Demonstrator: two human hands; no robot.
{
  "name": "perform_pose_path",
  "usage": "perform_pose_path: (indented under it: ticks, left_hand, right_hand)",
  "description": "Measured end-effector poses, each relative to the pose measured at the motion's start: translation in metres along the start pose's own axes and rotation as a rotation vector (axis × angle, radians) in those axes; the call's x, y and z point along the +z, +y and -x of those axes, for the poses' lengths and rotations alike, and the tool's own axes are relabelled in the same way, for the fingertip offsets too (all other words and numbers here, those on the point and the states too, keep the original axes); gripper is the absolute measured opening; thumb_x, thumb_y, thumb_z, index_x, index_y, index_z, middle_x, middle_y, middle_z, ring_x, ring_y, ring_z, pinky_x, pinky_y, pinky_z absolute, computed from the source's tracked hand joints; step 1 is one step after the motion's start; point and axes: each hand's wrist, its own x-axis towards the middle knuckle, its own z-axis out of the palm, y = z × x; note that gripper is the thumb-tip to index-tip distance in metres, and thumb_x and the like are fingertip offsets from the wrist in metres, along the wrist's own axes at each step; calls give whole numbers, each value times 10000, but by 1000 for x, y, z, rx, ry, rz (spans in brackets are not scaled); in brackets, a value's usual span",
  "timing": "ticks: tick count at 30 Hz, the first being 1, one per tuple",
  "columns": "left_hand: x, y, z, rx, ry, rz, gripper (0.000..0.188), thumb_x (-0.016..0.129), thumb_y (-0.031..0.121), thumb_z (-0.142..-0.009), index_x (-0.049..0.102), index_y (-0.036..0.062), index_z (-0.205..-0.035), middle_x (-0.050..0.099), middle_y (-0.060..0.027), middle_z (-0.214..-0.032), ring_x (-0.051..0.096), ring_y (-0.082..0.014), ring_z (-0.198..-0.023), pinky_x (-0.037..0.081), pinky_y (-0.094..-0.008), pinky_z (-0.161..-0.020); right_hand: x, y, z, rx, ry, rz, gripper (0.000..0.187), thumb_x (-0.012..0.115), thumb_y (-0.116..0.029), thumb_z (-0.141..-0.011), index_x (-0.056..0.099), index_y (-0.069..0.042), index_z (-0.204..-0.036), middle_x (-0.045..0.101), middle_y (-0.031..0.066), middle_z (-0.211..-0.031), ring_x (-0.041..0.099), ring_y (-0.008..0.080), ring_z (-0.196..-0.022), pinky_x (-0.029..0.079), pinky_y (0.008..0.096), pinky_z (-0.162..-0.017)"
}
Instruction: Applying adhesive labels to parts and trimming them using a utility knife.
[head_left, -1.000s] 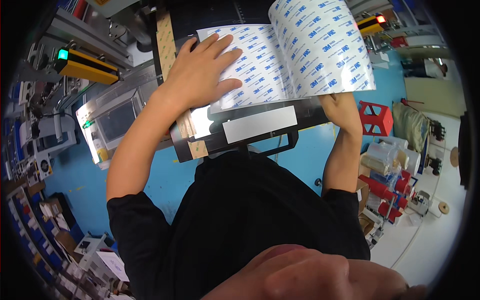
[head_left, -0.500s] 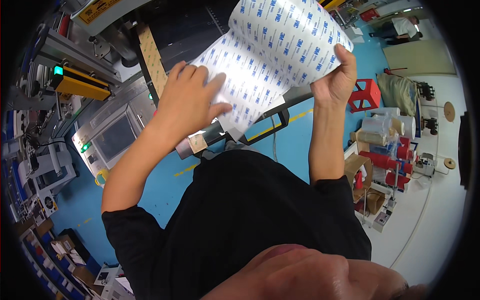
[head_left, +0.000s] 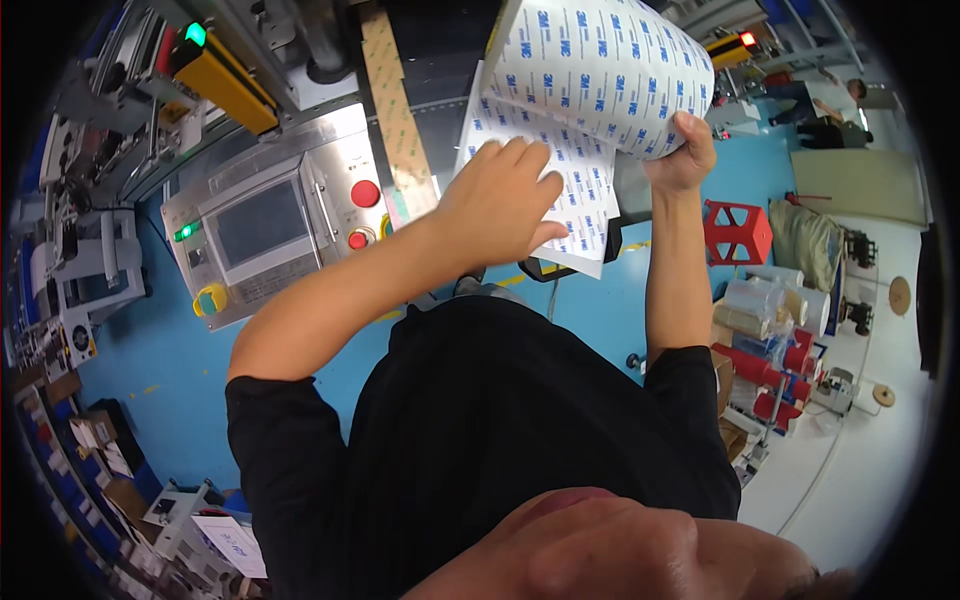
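White liner sheets printed with blue marks lie before me at the edge of a dark machine bed. My right hand (head_left: 682,160) grips the right edge of the curled upper sheet (head_left: 600,75), thumb on top and fingers behind it. Below the curl, a flatter lower sheet (head_left: 582,190) slants toward me. On that lower sheet rests my left hand (head_left: 507,200), fingers apart and thumb spread, holding nothing. Its fingertips lie near the fold where the upper sheet lifts away. A tan strip (head_left: 393,100) with faint green print runs along the bed left of the sheets.
Left of my hands is a metal control panel (head_left: 265,225) with a screen and red buttons (head_left: 365,194). A yellow bar (head_left: 225,80) with a green light stands beyond it. To the right are a red stool (head_left: 738,231), wrapped rolls (head_left: 755,305) and another person (head_left: 825,112) far back.
The view has shifted, showing more of the control panel. My left hand and the sheets appear farther right in the picture. My right hand keeps its grip on the curled sheet.
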Motion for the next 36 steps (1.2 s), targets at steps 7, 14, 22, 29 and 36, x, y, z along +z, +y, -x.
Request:
perform_pose_path:
  ticks: [7,14,22,29,36]
  left_hand:
    - [22,9,0,-120,-2,-117,671,568,562,-930,544,46,-1358,361,-283,-1521,278,-449,-1454,190,-559,-1187]
    - [17,2,-21,-151,86,-47,673,656,498,-885,555,31,-1359,560,-166,-1244,497,-329,-1187,366,-493,-995]
    - [12,-3,-30,-82,45,-151,644,735,352,-820,586,-46,-1304,413,-311,-1415,360,-479,-1332,261,-569,-1130]
    - [4,7,-35,-163,-118,-227,674,711,282,-821,498,-54,-1365,393,-316,-1435,353,-501,-1330,250,-561,-1136]
    - [11,13,-38,-247,-96,-255,651,654,378,-894,490,-53,-1353,398,-313,-1428,362,-483,-1333,256,-546,-1132]
  right_hand:
    - [-2,8,-13,-80,-32,137,819,636,-262,-775,349,39,-1480,511,211,-1446,537,328,-1316,424,434,-1109]
    - [-18,2,-11,-61,-76,179,825,657,-232,-769,344,47,-1481,512,195,-1445,530,316,-1322,421,432,-1105]
    - [3,0,-9,58,-243,297,814,821,-240,-749,446,17,-1424,595,124,-1327,571,204,-1213,447,358,-1049]
    - [-36,-39,2,-114,-390,844,750,821,-428,-796,533,7,-1335,666,169,-1237,646,250,-1140,501,379,-971]
    - [-193,-2,26,-28,-56,1561,303,747,-219,-824,659,-64,-1069,674,152,-1026,679,328,-887,551,430,-775]
